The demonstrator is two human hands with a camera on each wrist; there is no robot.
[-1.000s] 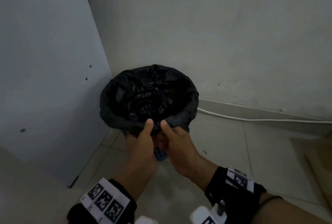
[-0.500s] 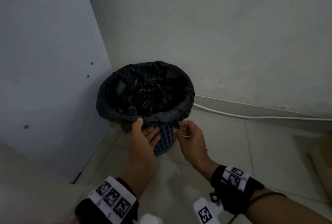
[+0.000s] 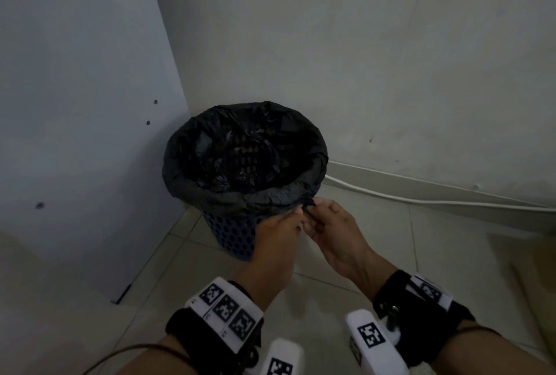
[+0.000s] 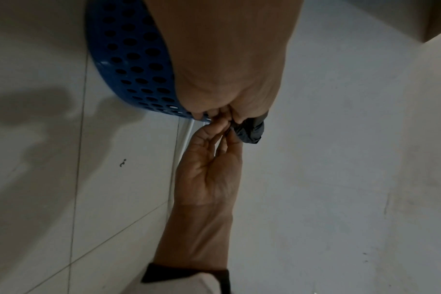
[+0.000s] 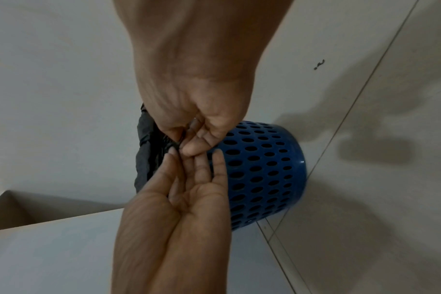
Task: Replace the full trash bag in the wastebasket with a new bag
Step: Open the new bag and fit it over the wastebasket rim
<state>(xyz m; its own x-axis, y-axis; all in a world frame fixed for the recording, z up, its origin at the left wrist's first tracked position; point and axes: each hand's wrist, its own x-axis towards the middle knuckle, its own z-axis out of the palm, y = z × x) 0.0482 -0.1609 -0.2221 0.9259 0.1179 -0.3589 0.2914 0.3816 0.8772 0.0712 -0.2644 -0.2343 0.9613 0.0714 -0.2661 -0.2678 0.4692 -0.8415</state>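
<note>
A blue perforated wastebasket (image 3: 228, 237) stands on the floor in a corner, lined with a black trash bag (image 3: 245, 158) folded over its rim. Both hands meet at the rim's front right. My left hand (image 3: 296, 218) and right hand (image 3: 313, 213) pinch a small bunched bit of the bag's edge (image 3: 308, 204). In the left wrist view the left hand (image 4: 229, 117) holds the black bunch (image 4: 251, 132) beside the basket (image 4: 134, 59). The right wrist view shows the right hand (image 5: 186, 143) pinching the bag (image 5: 144, 155), with the left hand's fingers (image 5: 202, 171) fairly straight against it.
A white panel (image 3: 75, 104) stands close on the basket's left and a wall behind it. A white cable (image 3: 421, 199) runs along the baseboard to the right. A brown cardboard piece (image 3: 535, 269) lies at the far right on the tiled floor (image 3: 391, 254).
Both hands have moved from the front of the rim to its front right. They drew apart, then came together again on a bunched bit of the bag's edge.
</note>
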